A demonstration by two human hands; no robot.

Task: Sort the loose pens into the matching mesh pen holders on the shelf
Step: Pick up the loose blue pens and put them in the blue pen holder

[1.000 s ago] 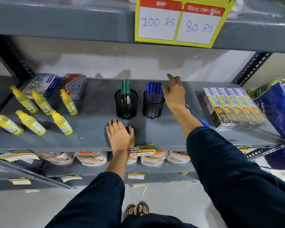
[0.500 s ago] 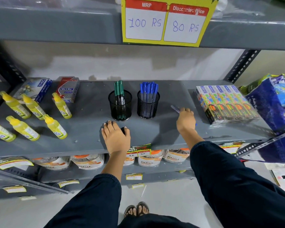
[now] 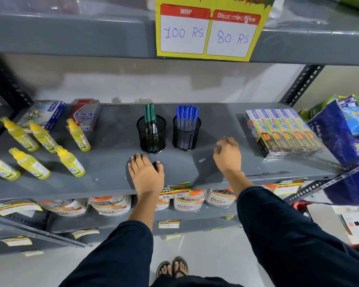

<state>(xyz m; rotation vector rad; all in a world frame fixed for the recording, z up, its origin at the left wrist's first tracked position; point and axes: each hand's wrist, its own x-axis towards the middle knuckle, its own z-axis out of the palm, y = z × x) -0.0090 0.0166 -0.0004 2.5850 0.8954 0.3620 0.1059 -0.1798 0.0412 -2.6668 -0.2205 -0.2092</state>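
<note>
Two black mesh holders stand mid-shelf: the left holder [image 3: 151,134] has green pens [image 3: 149,112], the right holder [image 3: 186,133] is packed with blue pens [image 3: 187,112]. My right hand [image 3: 227,155] hovers just right of the blue holder, fingers closed on a blurred blue pen [image 3: 205,158] that sticks out to the lower left. My left hand [image 3: 145,172] lies flat on the grey shelf [image 3: 112,168] in front of the green holder, fingers spread, holding nothing.
Several yellow bottles [image 3: 42,146] lie on the shelf's left. Behind them are two boxes [image 3: 85,113]. A stack of colourful boxes [image 3: 282,132] sits at the right, with blue bags [image 3: 344,131] beyond. A price sign [image 3: 209,32] hangs from the shelf above.
My right hand came back from the blue holder to the loose blue pen lying near the colourful boxes, closed on it and lifted it off the shelf. The left hand stayed flat.
</note>
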